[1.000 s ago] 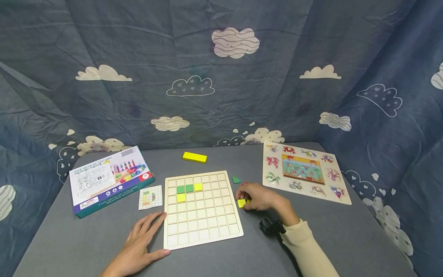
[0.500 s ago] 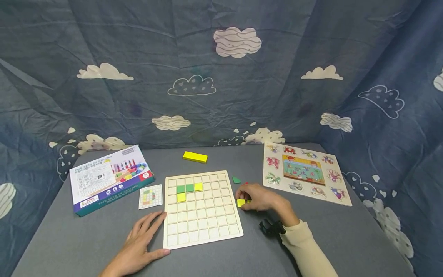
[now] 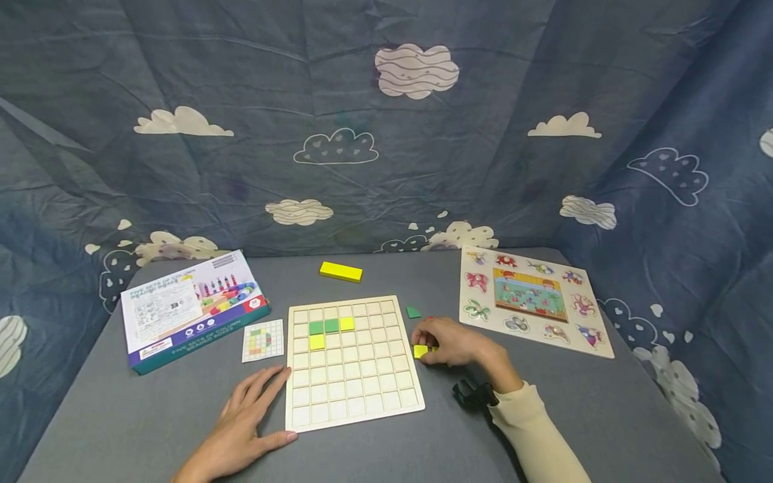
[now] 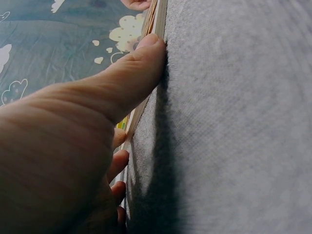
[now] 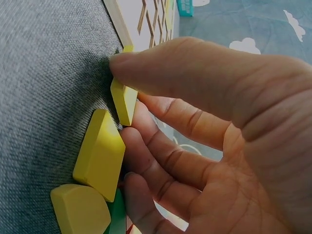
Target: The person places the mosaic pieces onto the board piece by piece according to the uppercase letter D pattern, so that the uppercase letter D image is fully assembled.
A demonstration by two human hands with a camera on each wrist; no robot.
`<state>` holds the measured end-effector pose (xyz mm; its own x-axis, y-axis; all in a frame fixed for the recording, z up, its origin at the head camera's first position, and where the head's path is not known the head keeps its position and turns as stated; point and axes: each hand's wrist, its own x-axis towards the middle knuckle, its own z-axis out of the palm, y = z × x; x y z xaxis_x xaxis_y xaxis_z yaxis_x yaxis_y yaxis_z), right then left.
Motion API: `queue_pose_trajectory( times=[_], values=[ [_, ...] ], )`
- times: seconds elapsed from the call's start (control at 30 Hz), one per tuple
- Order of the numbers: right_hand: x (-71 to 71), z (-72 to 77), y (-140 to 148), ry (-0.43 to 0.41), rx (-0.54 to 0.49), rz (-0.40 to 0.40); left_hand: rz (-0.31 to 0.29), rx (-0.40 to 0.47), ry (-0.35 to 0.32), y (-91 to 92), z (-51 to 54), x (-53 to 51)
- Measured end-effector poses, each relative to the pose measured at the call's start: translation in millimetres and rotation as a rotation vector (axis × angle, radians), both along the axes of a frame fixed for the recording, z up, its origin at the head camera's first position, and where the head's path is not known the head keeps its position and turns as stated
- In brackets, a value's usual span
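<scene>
A flat, straight-edged, bright yellow tile [image 5: 124, 102] (smooth, unpatterned) sits pinched in the curled right hand [image 3: 453, 343]; left of that grip, the outstretched left hand [image 3: 244, 417] touches a pale wooden grid board [image 3: 355, 389].

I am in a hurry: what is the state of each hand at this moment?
Left hand: open, resting against the edge of the grid board.
Right hand: closed, holding a yellow tile.
</scene>
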<state>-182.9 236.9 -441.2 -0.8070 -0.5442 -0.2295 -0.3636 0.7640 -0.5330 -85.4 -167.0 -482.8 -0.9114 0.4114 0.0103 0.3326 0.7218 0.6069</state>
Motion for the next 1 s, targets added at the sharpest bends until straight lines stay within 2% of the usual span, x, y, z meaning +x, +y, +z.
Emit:
queue_pose_trajectory(
  times=[0.53, 1.0],
  values=[
    [-2.1, -1.4, 0.2, 0.012, -0.020, 0.014, -0.003, 0.018, 0.005, 0.6, -0.6, 0.1],
    [-2.3, -0.4, -1.1, 0.041, -0.027, -0.005, 0.006, -0.013, -0.018, 0.7, 0.0, -1.2]
  ],
)
